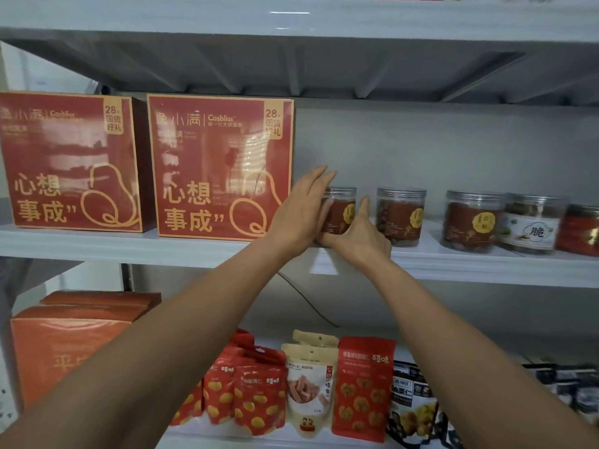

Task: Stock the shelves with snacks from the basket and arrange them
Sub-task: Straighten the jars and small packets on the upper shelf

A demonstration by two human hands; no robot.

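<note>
Clear plastic jar (342, 207), red label, dark snack pieces inside, stands upright on the middle shelf (194, 247). It sits near the front edge, just right of a red gift box (223, 166) and apart from the next jar (401, 217).

Left hand (301, 212) lies against the jar's left side, fingers straight and pointing up and back, thumb across the label front, nothing curled round it. Right hand (356, 238) brackets the lower right, thumb upright along the jar's right wall, fingers flat along the base at the shelf edge. Both hands are spread and touching the jar, neither closed round it. Reads as squaring or sliding it into line, not lifting. Basket not in view.

Handling, judged only:
- Rigid wall, so it won't crush under side pressure.
- Likely light, so a push high up could tip it. Push low, near the base.
- Smooth plastic on a smooth painted shelf should slide easily and may overshoot into the box.
- To lift, wrap the label band mid-height with 1 hand. The lid rim is narrow and probably slick.
- Not fragile, but a drop off the front edge could crack the lid.

Also here: a 2nd red gift box (68, 160) far left, 3 more jars further right (blurred), and snack pouches (363, 387) and orange boxes (68, 345) on the lower shelf.
</note>
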